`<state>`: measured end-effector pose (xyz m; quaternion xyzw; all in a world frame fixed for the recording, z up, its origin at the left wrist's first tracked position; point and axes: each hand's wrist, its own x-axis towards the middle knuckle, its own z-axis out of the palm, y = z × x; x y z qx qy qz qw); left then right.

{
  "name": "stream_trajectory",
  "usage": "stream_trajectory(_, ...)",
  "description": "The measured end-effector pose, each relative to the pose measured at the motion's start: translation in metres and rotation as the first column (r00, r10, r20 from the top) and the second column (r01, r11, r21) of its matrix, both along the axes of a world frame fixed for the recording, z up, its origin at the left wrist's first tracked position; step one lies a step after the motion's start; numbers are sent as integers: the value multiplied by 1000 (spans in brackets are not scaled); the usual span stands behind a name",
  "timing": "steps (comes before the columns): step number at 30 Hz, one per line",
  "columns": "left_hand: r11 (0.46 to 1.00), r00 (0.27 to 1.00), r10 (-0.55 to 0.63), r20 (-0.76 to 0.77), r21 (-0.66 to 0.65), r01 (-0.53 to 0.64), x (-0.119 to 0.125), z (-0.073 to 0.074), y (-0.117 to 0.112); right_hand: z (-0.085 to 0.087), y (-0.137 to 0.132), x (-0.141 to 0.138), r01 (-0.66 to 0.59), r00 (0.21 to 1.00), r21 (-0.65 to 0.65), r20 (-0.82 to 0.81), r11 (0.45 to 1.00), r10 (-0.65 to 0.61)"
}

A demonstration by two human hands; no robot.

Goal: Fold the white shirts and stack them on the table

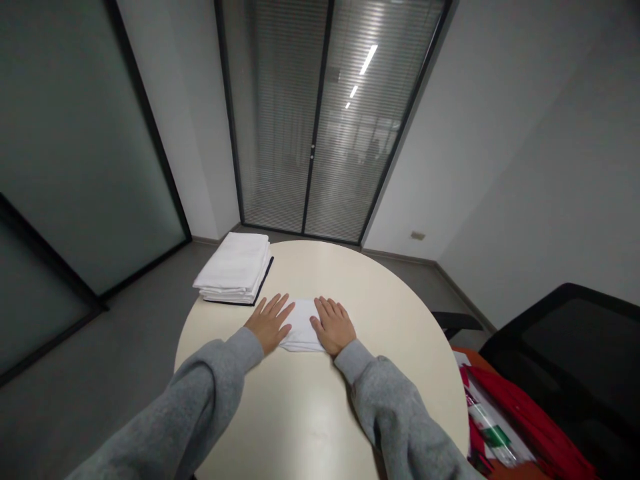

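Note:
A small folded white cloth (302, 325) lies flat on the round cream table (320, 407). My left hand (269, 324) rests over its left edge, palm down with the fingers spread. On its right edge lies my right hand (334, 325), also flat, fingers stretched out and fairly close together. Both hands press down on the cloth without gripping it, and they cover its two sides. To the far left of the table sits a stack of folded white cloths (234, 265) on a thin dark board (263, 281).
A black mesh chair (575, 347) stands at the right of the table. On its seat are red fabric (525, 413) and a clear plastic package (493, 427). Glass doors with blinds (325, 133) and grey walls stand beyond the table.

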<state>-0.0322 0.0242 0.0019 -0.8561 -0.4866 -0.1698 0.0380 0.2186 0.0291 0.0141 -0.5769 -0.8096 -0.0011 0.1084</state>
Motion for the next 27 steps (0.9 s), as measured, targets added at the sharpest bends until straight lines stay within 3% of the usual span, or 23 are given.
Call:
stream_trajectory(6,996,963,83,257,-12,-83,-11,15,-34,1,1,-1,14,1000,0,-3,1000,-14)
stream_trajectory(10,995,941,87,326,-67,-69,-2,23,-31,2,1,0,17,1000,12,3,1000,-17)
stream_trajectory(13,990,916,141,375,-66,-126,7,28,-25,1,1,0,13,1000,22,1,1000,-13)
stream_trajectory(17,974,953,216,213,23,-225,6,28,-28,-2,1,0,9,1000,37,-5,999,-8)
stream_trajectory(20,988,987,153,57,-7,-153,-7,17,-33,-3,-1,-1,2,1000,42,-4,999,-2)
stream_trajectory(23,989,993,116,24,-100,-113,-23,7,-40,-3,-4,-2,-27,1000,44,-4,999,27)
stream_trajectory(25,979,988,150,24,-140,-146,-29,8,-46,-2,-6,-3,-39,999,45,-8,998,39)
stream_trajectory(27,971,981,189,35,-156,-181,-28,18,-51,-2,-7,-4,-36,999,47,-12,998,37)
